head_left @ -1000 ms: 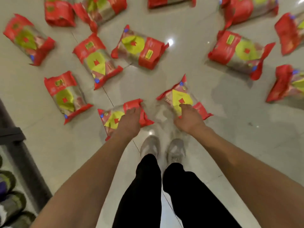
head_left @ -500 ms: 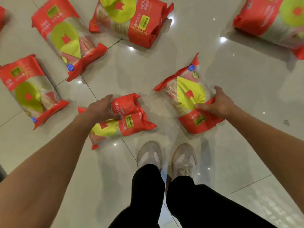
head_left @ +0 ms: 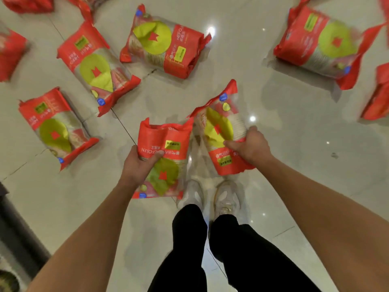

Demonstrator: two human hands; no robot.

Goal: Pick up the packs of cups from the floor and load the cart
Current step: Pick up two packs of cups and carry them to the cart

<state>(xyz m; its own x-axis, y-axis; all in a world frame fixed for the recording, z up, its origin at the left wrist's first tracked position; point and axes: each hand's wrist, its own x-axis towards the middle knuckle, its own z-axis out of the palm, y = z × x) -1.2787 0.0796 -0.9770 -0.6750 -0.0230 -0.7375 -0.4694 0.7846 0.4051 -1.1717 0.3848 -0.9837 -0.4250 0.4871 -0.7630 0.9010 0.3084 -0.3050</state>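
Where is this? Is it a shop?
Probably a shop or stockroom, though I can't be sure. Many identical red packs of cups lie on a shiny tiled floor, and a dark frame at the left edge may be the cart or a shelf.

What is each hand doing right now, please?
Left hand: grip closed round a pack of cups.
Right hand: grip closed round another pack of cups.

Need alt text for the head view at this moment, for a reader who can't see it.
Seen from above, a person's left hand and right hand each grip a red pack of cups, the left pack and the right pack, above their shoes. More packs lie scattered on the tiled floor.
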